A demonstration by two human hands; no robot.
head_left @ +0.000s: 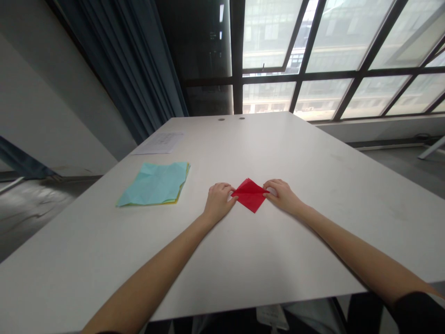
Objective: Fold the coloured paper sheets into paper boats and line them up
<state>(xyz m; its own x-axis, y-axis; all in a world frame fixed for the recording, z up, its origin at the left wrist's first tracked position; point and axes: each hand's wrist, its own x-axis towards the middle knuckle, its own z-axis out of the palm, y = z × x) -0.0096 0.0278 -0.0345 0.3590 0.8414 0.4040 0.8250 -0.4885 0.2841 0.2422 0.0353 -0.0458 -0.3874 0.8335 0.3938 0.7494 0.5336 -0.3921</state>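
A small folded sheet of red paper (250, 195) lies on the white table (243, 260), shaped like a diamond with a crease across it. My left hand (219, 202) pinches its left corner with curled fingers. At the paper's right corner, my right hand (283, 195) does the same, fingers closed on the edge. Both forearms stretch out over the table towards it.
A stack of coloured sheets (156, 184), light blue on top, lies to the left. A printed white sheet (160, 143) rests further back near the left edge. Dark curtains (132, 69) and large windows (330, 46) stand behind the table's far edge.
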